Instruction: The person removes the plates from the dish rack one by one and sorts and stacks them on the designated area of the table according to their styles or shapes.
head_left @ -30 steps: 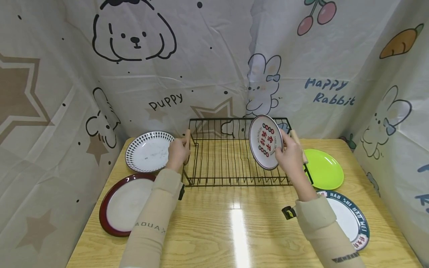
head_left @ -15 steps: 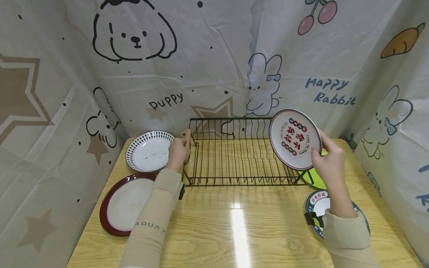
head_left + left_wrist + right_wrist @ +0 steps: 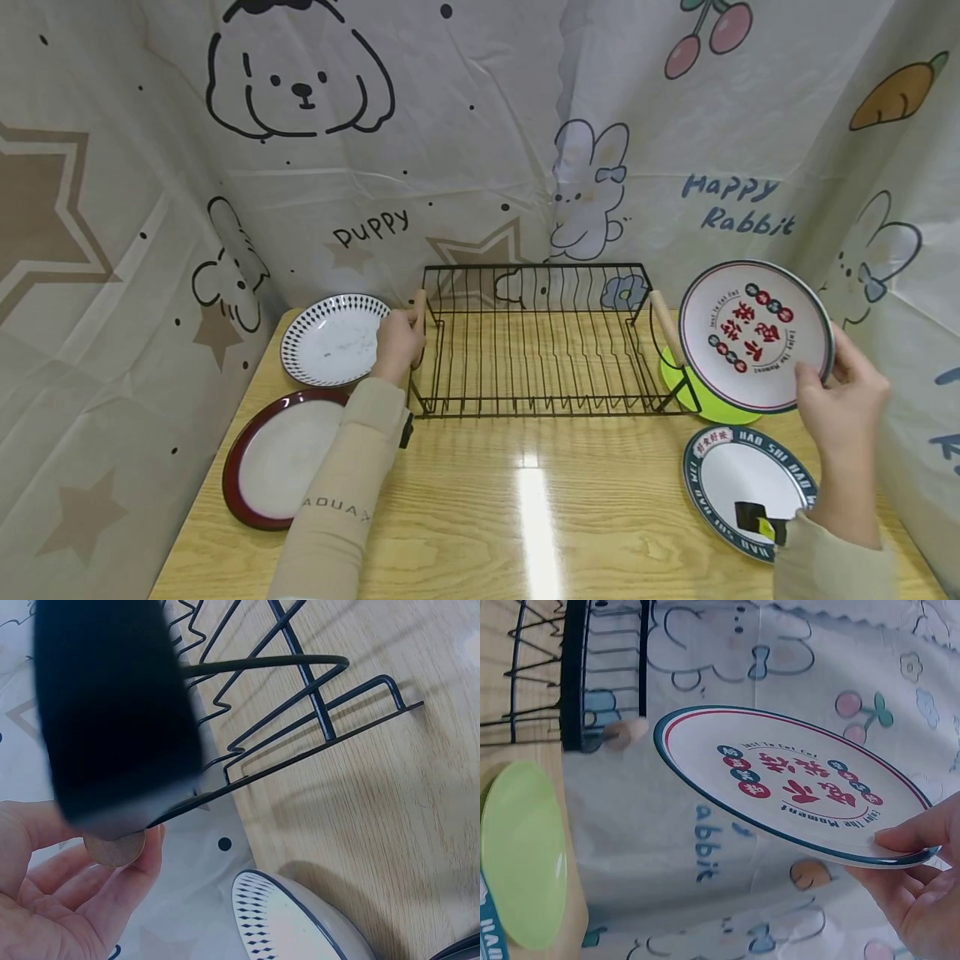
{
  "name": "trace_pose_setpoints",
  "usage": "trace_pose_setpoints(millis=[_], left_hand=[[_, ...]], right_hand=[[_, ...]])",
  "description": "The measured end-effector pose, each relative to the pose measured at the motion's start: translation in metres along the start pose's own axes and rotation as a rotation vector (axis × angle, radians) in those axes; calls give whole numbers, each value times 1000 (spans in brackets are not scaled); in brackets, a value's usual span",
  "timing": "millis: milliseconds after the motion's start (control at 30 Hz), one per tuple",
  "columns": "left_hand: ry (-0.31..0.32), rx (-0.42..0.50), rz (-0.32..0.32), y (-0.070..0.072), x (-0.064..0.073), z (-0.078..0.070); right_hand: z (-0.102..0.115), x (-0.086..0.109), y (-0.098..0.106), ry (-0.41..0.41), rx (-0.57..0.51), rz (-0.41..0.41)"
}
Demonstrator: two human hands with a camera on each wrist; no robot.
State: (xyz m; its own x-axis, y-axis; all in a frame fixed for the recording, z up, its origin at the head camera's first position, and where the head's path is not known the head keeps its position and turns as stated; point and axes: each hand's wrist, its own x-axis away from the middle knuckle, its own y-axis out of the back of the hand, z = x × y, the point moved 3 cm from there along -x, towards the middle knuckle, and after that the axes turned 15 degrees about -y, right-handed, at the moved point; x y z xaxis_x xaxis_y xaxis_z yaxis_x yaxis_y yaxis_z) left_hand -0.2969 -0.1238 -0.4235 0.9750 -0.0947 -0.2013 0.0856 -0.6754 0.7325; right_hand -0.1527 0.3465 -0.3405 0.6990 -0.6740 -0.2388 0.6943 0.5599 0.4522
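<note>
A white plate [image 3: 738,321] with red lettering and a dark rim is raised over the right side in the head view. My right hand [image 3: 843,400] pinches its right edge, thumb on the printed face and fingers behind. In the right wrist view the plate [image 3: 780,776] tilts, its rim between thumb and fingers. My left hand [image 3: 397,342] grips the wooden handle [image 3: 421,308] at the left end of a black wire dish rack [image 3: 536,358]. The left wrist view shows the fingers [image 3: 135,889] curled round that handle; the rack's wire slots hold no plate.
Left of the rack lie a bowl-like white dish with a diamond border [image 3: 330,346] and a maroon-rimmed plate [image 3: 251,492]. Right of it are a lime-green plate [image 3: 712,406] and a teal-rimmed plate [image 3: 705,487] on the wooden table [image 3: 465,517]. A printed curtain [image 3: 465,108] surrounds the table.
My right hand has carried the lettered plate from above the rack's right part out to the right, over the green plate, turning its face toward the head camera. The left hand stays on the handle.
</note>
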Motion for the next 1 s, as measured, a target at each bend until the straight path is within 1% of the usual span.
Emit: trace_pose_setpoints(millis=[200, 300, 500, 700, 800, 867, 933, 1000], left_hand=[[12, 1, 6, 0, 0, 0], [17, 3, 11, 0, 0, 0], [43, 36, 25, 0, 0, 1], [50, 42, 28, 0, 0, 1], [48, 41, 29, 0, 0, 1], [50, 42, 30, 0, 1, 1], [52, 39, 31, 0, 1, 1], [53, 33, 30, 1, 1, 1]], right_hand=[[-29, -3, 16, -150, 7, -48], [-43, -4, 21, -245, -27, -51], [-75, -6, 30, -481, -92, -17], [-113, -7, 34, -697, -168, 63], [-125, -5, 35, -746, -90, 105], [-132, -4, 35, -764, -50, 129], [-140, -3, 34, -780, -48, 152], [-154, -4, 34, -803, -85, 181]])
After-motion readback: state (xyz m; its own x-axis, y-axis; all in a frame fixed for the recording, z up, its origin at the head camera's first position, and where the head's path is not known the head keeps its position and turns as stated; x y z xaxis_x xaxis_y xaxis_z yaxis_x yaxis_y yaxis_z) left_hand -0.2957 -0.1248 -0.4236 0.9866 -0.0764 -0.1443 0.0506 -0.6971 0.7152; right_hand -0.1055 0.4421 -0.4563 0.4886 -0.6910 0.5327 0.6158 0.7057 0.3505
